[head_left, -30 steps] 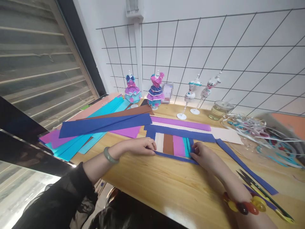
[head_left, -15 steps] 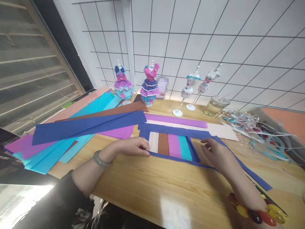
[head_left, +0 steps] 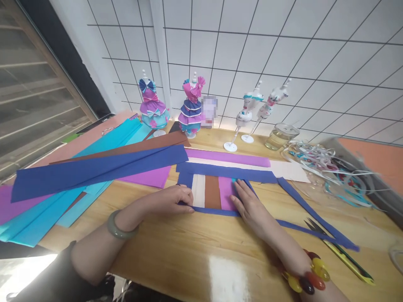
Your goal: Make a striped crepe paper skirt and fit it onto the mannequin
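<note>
My left hand (head_left: pixel 178 200) rests at the lower left corner of a panel of coloured paper strips, its fingers curled and pinching the end of a thin blue paper strip (head_left: pixel 217 211). The panel has a cream strip (head_left: pixel 198 191), a brown strip (head_left: pixel 213 193) and a purple strip (head_left: pixel 225 195) side by side, framed by blue. Flat over the panel's right part lies my right hand (head_left: pixel 250 203), fingers stretched out, hiding most of the turquoise strip. A wider blue strip (head_left: pixel 226 171) runs along the top edge. Another blue strip (head_left: pixel 315 214) slants away at the right.
Blue, brown, turquoise and purple paper sheets (head_left: pixel 94 170) overlap at left. Two dressed mini mannequins (head_left: pixel 190 111) and two white ones (head_left: pixel 247 111) stand at the back. A glass jar (head_left: pixel 281 136), tangled ribbons (head_left: pixel 317 157) and a yellow-and-black-handled cutting tool (head_left: pixel 343 256) are at right.
My right hand has moved left and come down flat on the striped panel, covering the turquoise strip. The left hand stays at the corner. The cutting tool is now uncovered.
</note>
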The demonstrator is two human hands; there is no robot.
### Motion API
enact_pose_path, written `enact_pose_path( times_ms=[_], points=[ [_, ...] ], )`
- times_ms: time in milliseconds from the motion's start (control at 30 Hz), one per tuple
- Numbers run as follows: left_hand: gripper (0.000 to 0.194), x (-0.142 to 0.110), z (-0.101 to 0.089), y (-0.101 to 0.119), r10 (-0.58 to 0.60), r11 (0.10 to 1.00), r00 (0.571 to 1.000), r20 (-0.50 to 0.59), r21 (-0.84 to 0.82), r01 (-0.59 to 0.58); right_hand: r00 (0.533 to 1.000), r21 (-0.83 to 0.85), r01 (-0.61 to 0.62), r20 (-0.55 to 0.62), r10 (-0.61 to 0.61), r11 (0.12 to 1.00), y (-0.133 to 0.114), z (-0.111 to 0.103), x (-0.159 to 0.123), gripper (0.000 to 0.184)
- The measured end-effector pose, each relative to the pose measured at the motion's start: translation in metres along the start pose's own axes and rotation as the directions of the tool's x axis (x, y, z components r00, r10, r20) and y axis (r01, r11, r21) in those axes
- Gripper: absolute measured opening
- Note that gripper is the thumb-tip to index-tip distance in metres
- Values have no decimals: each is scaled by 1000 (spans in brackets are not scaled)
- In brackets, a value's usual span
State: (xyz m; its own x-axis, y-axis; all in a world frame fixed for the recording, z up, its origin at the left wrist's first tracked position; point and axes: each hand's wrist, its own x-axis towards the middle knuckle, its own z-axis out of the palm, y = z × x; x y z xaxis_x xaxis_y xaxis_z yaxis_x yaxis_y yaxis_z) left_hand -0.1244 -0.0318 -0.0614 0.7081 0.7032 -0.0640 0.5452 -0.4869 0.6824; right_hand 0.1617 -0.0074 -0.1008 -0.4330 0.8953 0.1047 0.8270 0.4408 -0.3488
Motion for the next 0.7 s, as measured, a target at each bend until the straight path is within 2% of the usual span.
enact_pose_path(
  times_ms=[267, 367, 467, 533, 600, 700],
  points=[
    [23, 1, -1, 0, 19, 1000, 1000, -1, 5, -19, 983, -83, -122, -145, 109, 989, 33, 5, 6, 63],
    [21, 0, 0, -1, 24, 1000, 1000, -7, 0, -24, 979, -89, -128, -167, 112, 988, 36, -8, 6, 55],
    [20, -1, 0, -1, 45, 999, 999, -23, -7, -45, 977, -79, -105, -194, 88, 991, 25, -28, 4, 42],
    [19, -2, 0, 0, 57, 998, 998, -32, -5, -57, 971, -38, -65, -234, 55, 997, 8, -38, 1, 34],
    [18, -2, 0, 3, 75, 997, 997, -32, -4, -75, 968, 112, 68, -246, -39, 991, -13, -41, -2, 26],
    [17, -3, -1, 6, 114, 993, 993, -25, 2, -114, 954, 257, 297, -108, -278, 920, -42, -32, -7, 22]
  ],
)
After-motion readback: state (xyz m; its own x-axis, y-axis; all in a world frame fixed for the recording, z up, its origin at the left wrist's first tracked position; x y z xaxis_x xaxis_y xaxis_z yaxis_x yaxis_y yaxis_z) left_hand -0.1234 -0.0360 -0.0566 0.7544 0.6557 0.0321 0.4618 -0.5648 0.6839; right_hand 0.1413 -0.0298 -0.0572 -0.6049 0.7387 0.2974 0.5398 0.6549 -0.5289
